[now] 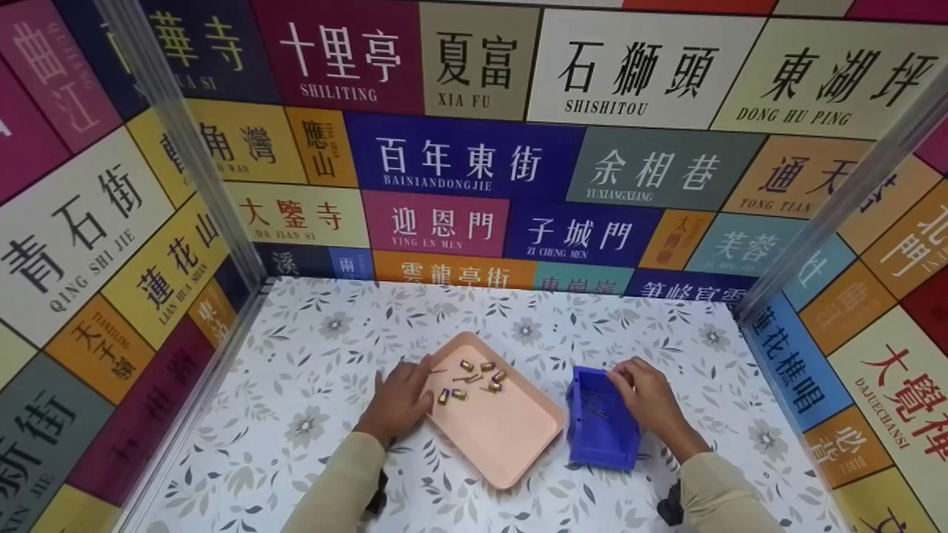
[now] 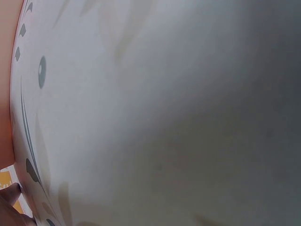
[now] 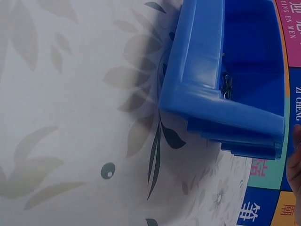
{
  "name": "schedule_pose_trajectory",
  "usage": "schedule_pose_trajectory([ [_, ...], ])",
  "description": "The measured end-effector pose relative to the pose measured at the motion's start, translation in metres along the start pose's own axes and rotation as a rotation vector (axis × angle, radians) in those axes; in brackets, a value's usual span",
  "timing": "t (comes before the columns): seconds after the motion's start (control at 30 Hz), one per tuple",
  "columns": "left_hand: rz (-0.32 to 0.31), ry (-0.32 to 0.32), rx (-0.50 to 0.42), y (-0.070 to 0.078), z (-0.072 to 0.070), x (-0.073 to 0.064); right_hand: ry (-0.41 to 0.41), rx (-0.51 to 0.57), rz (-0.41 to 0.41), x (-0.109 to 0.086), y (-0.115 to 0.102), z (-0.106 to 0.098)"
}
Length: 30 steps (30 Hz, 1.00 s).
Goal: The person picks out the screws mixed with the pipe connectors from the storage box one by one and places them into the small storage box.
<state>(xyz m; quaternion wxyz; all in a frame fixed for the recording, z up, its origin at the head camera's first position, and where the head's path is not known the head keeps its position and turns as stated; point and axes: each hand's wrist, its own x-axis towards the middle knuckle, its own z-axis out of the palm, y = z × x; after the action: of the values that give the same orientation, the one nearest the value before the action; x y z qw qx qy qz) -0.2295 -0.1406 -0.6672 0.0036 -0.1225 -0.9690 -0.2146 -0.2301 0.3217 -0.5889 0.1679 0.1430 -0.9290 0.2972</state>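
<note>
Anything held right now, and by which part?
Can't tell. Left hand is at the left edge of the pink tray, grip unclear. Right hand is at the right rim of the blue bin; whether it pinches that or something small is unclear.

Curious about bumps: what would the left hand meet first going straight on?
Probably the pink tray; the left hand is at its edge, though exact contact is unclear.

The pink tray point(image 1: 511, 437) is rectangular, shallow-rimmed, and lies flat at a diagonal. Its far half contains scattered brass-coloured cylinders point(image 1: 466, 366) and thin metal pins point(image 1: 468, 378), in mixed orientations. The blue box point(image 1: 601, 457), deeper and open-topped, stands upright just beside the tray's right corner. Thin, dark screws point(image 1: 595, 411) lie loose inside.
</note>
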Motion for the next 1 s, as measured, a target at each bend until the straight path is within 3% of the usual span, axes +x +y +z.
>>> schedule_pose_trajectory([
  [0.37,-0.037,-0.026,0.007,0.001,0.001,0.0,0.014,0.098,-0.005,0.004,-0.02,0.021],
  [0.6,-0.041,-0.015,0.006,0.002,-0.001,0.0,0.047,0.221,-0.09,0.014,-0.041,0.041],
  [0.77,-0.06,-0.031,0.01,0.003,-0.002,0.0,0.012,0.303,-0.117,0.018,-0.058,0.059],
  [1.0,-0.063,-0.03,-0.004,0.004,-0.002,0.001,-0.013,0.31,-0.151,0.031,-0.081,0.084],
])
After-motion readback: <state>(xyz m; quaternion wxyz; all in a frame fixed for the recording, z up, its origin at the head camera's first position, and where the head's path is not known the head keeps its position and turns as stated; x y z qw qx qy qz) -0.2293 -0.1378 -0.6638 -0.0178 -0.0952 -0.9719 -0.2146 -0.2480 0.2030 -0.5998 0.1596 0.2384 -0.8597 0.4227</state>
